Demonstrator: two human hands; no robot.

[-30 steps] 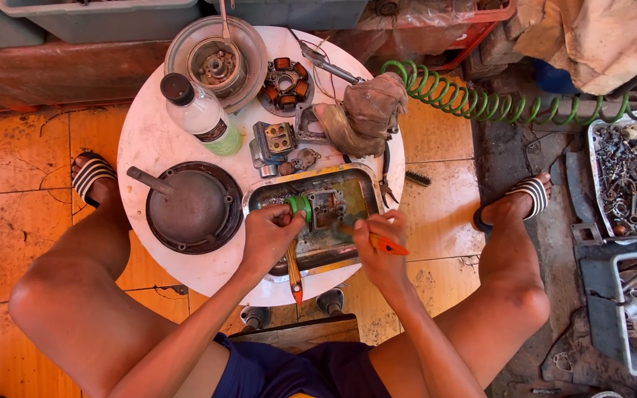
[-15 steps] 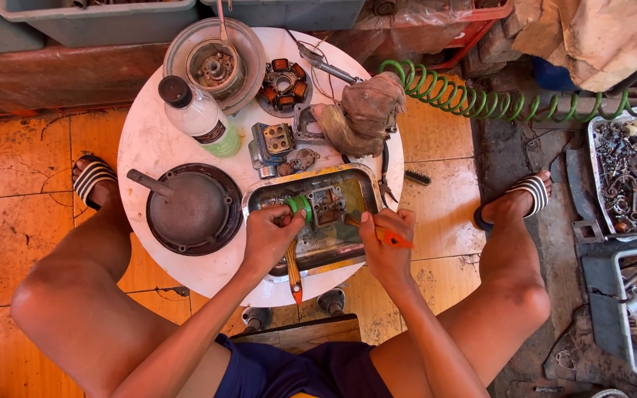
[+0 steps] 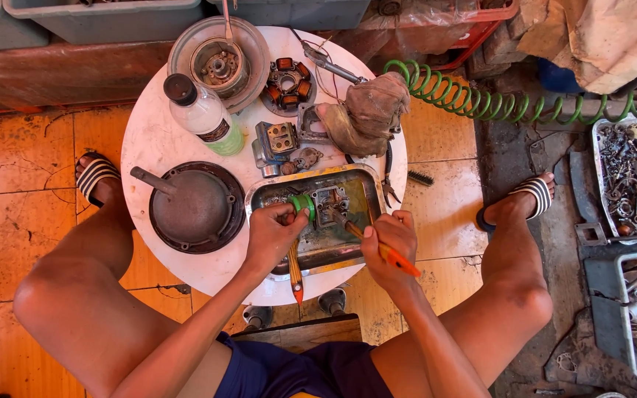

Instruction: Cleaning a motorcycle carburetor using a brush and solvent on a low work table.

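A round white worktop [image 3: 156, 140] stands between the person's bare knees, on an orange tiled floor [image 3: 9, 221]. Beyond it a green coiled hose [image 3: 495, 99] runs off to the right, towards a tray of small metal scrap [image 3: 632, 177]. On the worktop's left side lies a dark round cover with a short handle [image 3: 197, 206]; at the far edge sits a round metal housing [image 3: 219, 55], and beside that a stator ring with copper coils [image 3: 287, 82]. A clear plastic bottle with a black cap [image 3: 202, 114] lies tilted between the housing and the dark cover. A dirty rag [image 3: 366, 110] is bunched near the worktop's right edge, with a small grey block-shaped part [image 3: 274, 140] just left of it.

Nearest the person is a shallow steel tray [image 3: 363, 184], and a small metal part [image 3: 329, 203] rests inside it. The left hand [image 3: 274, 236] is closed around a green-topped tool [image 3: 304, 205] at the tray's left rim, and an orange-tipped brush [image 3: 295, 269] sticks out below the fist. The right hand [image 3: 388, 239] is closed on an orange-handled screwdriver [image 3: 377, 247], whose tip seems to touch the part in the tray, though that contact is too small to be sure of.
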